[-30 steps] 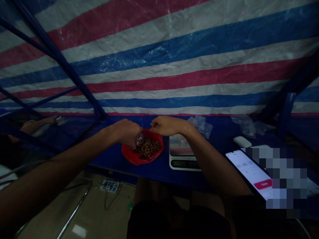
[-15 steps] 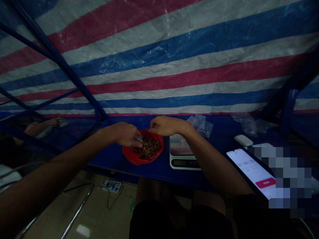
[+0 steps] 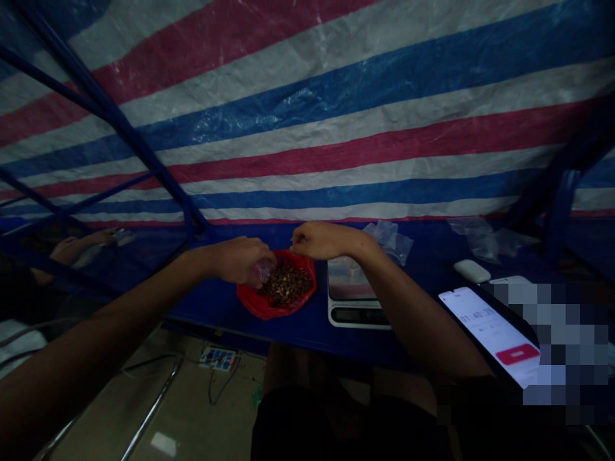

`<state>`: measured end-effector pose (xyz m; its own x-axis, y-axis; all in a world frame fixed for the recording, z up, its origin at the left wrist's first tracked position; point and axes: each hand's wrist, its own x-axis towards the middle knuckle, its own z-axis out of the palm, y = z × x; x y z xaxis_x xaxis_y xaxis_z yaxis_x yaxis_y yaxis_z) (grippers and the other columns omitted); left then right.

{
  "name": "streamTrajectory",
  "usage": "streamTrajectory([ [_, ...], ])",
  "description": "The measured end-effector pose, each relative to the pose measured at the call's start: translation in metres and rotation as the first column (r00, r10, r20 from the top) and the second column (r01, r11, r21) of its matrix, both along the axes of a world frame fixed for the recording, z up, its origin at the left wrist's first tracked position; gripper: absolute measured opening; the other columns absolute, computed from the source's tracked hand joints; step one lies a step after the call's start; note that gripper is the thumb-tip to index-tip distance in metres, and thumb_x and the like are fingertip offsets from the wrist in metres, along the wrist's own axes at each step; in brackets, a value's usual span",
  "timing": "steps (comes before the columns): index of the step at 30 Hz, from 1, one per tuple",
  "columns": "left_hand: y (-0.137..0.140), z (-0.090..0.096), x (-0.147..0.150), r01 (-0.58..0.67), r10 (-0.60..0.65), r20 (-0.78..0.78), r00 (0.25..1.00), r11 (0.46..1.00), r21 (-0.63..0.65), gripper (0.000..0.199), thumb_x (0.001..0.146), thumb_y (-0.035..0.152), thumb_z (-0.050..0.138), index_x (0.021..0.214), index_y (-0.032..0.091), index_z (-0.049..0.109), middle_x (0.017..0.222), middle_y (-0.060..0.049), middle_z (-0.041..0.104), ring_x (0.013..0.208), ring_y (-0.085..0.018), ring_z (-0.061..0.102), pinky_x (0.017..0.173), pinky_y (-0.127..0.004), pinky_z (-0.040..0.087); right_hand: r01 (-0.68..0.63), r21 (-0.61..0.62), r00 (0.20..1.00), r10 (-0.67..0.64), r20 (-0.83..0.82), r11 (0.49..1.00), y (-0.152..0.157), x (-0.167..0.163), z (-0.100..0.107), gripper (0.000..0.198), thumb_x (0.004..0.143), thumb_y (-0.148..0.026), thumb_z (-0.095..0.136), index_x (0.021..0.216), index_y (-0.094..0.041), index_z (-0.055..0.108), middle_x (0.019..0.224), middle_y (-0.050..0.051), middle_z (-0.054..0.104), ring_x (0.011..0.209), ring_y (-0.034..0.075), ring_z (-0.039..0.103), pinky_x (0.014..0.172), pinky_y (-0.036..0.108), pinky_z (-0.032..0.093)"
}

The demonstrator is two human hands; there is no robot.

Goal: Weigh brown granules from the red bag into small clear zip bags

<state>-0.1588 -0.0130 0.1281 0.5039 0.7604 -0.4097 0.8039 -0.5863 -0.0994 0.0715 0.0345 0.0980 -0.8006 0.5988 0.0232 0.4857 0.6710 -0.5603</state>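
Observation:
A red plastic bag stands open on the blue table, holding small brown pieces whose kind I cannot make out. At its left side my left hand is closed on a small clear plastic bag, which hangs over the brown pieces. My right hand is closed in a pinch at the far right rim of the red bag, seemingly on its edge. Just right of the red bag sits a white digital scale, partly covered by my right forearm. A small pale item lies on its plate.
Clear plastic bags lie behind the scale, and more clear bags sit farther right. A white case and a phone showing a timer are at the right. Blue metal bars frame the table. Another person's hand is at far left.
My left hand has lifted slightly from the brown pieces, and more of the clear bag shows below its fingers. My right hand stays almost where it was.

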Motion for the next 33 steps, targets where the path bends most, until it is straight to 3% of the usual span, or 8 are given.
streamTrajectory([
  [3, -0.002, 0.003, -0.008, 0.016, 0.005, 0.2, 0.98, 0.994, -0.107, 0.045, 0.078, 0.034, 0.076, 0.122, 0.026, 0.072, 0.125, -0.007, 0.071, 0.125, -0.026, 0.059, 0.111, -0.034, 0.04, -0.012, 0.021, 1.0, 0.012, -0.011, 1.0, 0.001, 0.001, 0.0, 0.022, 0.085, -0.021, 0.053, 0.092, -0.013, 0.073, 0.088, 0.008, 0.075, 0.067, 0.015, 0.057, 0.058, 0.026, 0.035],
  [9, -0.014, 0.016, -0.023, -0.147, 0.293, 0.401, 0.868, 0.923, -0.356, 0.055, 0.081, 0.043, 0.076, 0.133, 0.029, 0.065, 0.136, -0.006, 0.068, 0.124, -0.025, 0.062, 0.103, -0.033, 0.047, -0.028, 0.014, 0.999, 0.029, -0.03, 0.999, 0.001, 0.001, 0.0, 0.024, 0.083, -0.018, 0.053, 0.096, -0.012, 0.072, 0.092, 0.009, 0.075, 0.07, 0.015, 0.059, 0.06, 0.026, 0.038],
  [17, -0.011, 0.022, -0.032, -0.185, 0.35, 0.527, 0.775, 0.922, -0.34, 0.058, 0.083, 0.043, 0.073, 0.138, 0.03, 0.059, 0.147, -0.005, 0.06, 0.135, -0.025, 0.054, 0.109, -0.036, 0.043, 0.103, -0.025, 0.994, -0.104, -0.042, 0.994, 0.005, 0.018, 0.011, 0.028, 0.087, -0.022, 0.056, 0.107, -0.011, 0.074, 0.09, 0.009, 0.076, 0.073, 0.017, 0.063, 0.065, 0.026, 0.042],
  [21, 0.017, 0.006, -0.007, -0.168, 0.288, 0.676, 0.678, 0.957, -0.238, 0.057, 0.083, 0.046, 0.074, 0.135, 0.025, 0.061, 0.141, -0.008, 0.064, 0.129, -0.025, 0.059, 0.107, -0.037, 0.045, 0.314, 0.034, 0.948, -0.312, -0.056, 0.949, 0.019, 0.05, 0.019, 0.028, 0.092, -0.024, 0.054, 0.109, -0.011, 0.072, 0.089, 0.01, 0.076, 0.076, 0.018, 0.066, 0.068, 0.025, 0.043],
  [25, 0.065, -0.026, 0.047, -0.115, 0.193, 0.78, 0.595, 0.981, -0.155, 0.052, 0.08, 0.046, 0.077, 0.123, 0.017, 0.068, 0.126, -0.011, 0.072, 0.117, -0.026, 0.066, 0.103, -0.036, 0.047, 0.496, 0.087, 0.868, -0.491, -0.074, 0.864, 0.029, 0.081, 0.023, 0.026, 0.092, -0.022, 0.054, 0.107, -0.011, 0.072, 0.099, 0.013, 0.077, 0.081, 0.019, 0.068, 0.07, 0.025, 0.044],
  [28, 0.1, -0.054, 0.087, -0.126, 0.2, 0.774, 0.601, 0.98, -0.155, 0.055, 0.075, 0.048, 0.08, 0.118, 0.014, 0.071, 0.119, -0.014, 0.075, 0.109, -0.029, 0.068, 0.097, -0.037, 0.05, 0.521, 0.078, 0.853, -0.515, -0.083, 0.85, 0.029, 0.091, 0.025, 0.026, 0.092, -0.023, 0.054, 0.107, -0.011, 0.072, 0.098, 0.012, 0.077, 0.08, 0.019, 0.068, 0.07, 0.025, 0.043],
  [30, 0.119, -0.069, 0.103, -0.153, 0.215, 0.776, 0.593, 0.976, -0.154, 0.071, 0.066, 0.047, 0.088, 0.125, 0.014, 0.068, 0.128, -0.016, 0.071, 0.114, -0.031, 0.066, 0.099, -0.037, 0.049, 0.511, 0.07, 0.859, -0.504, -0.089, 0.857, 0.027, 0.092, 0.025, 0.026, 0.093, -0.024, 0.054, 0.108, -0.012, 0.072, 0.095, 0.011, 0.077, 0.079, 0.019, 0.068, 0.07, 0.025, 0.043],
  [33, 0.14, -0.08, 0.102, -0.342, 0.334, 0.772, 0.541, 0.926, -0.161, 0.068, 0.07, 0.05, 0.084, 0.127, 0.018, 0.067, 0.13, -0.012, 0.07, 0.117, -0.027, 0.065, 0.095, -0.03, 0.049, 0.497, 0.061, 0.867, -0.491, -0.089, 0.866, 0.026, 0.091, 0.025, 0.027, 0.095, -0.027, 0.054, 0.108, -0.012, 0.072, 0.093, 0.011, 0.077, 0.079, 0.02, 0.069, 0.07, 0.025, 0.043],
])
